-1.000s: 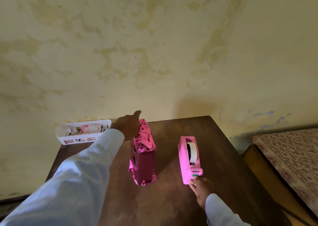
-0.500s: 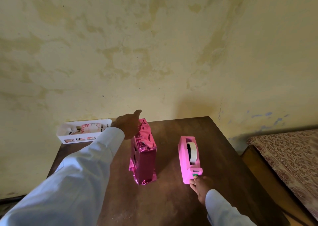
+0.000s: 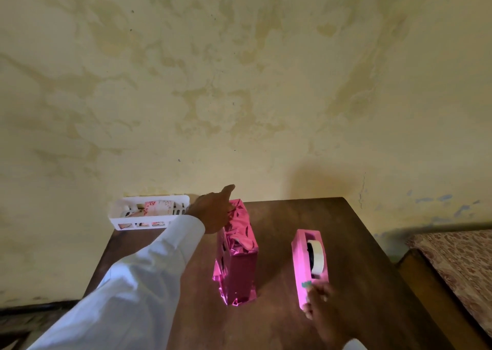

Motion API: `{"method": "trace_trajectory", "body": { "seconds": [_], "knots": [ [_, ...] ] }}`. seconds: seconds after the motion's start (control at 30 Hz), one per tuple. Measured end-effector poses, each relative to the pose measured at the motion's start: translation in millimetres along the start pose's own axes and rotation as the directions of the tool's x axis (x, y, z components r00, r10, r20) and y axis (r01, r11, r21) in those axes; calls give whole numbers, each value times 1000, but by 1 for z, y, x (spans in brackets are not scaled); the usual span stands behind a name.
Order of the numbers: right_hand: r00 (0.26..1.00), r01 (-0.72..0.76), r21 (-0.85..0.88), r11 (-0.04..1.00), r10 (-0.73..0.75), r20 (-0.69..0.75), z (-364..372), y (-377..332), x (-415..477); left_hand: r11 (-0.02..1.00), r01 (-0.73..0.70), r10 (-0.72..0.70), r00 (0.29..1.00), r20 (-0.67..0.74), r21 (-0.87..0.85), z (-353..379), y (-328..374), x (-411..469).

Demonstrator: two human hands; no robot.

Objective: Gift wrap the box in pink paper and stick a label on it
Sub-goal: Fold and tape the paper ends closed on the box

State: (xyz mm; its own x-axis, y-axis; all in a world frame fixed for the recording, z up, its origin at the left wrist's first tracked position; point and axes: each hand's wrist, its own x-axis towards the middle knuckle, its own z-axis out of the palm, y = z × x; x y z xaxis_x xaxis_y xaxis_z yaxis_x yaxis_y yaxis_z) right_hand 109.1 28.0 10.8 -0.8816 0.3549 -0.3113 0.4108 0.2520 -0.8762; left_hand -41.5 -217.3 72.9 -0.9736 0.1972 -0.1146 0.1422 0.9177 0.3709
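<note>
The box [image 3: 238,264], in crinkly shiny pink foil, stands upright mid-table [image 3: 292,216] on dark, worn wood. The left hand [image 3: 213,211] rests on its crumpled far top, thumb up; grip's hidden, can't tell. The right hand [image 3: 323,307] is blurry, fingertips at the near end of a chunky pink plastic tape dispenser [image 3: 300,259] toward the right edge; can't tell if it's pinching. A white slotted basket [image 3: 159,198] sits at the far left corner, under a stained yellow wall [image 3: 239,83].

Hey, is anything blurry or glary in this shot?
All in the head view: the right hand at the tape dispenser is smeared by blur; the wrapped box shows bright glints on its crinkled foil; the left hand at the box top looks sharp; a soft shadow darkens the wall behind the table.
</note>
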Motion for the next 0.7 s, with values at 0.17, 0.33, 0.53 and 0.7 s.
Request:
{"method": "trace_trajectory", "body": {
  "seconds": [0.17,0.33,0.53,0.7],
  "knots": [
    [958,269,166,949,-281,59,31,-85,18,988,14,-18,1000,-25,-152,0,0,-5],
    [950,210,284,936,-264,166,85,-160,47,982,-27,5,993,-117,-187,6,-3,-10],
    [968,131,112,985,-151,200,121,-155,74,935,-40,-43,974,-224,-352,16,-5,-16],
    [980,117,45,992,-123,158,126,-146,86,888,-64,-84,951,-297,-455,30,-10,-18]
  ]
}}
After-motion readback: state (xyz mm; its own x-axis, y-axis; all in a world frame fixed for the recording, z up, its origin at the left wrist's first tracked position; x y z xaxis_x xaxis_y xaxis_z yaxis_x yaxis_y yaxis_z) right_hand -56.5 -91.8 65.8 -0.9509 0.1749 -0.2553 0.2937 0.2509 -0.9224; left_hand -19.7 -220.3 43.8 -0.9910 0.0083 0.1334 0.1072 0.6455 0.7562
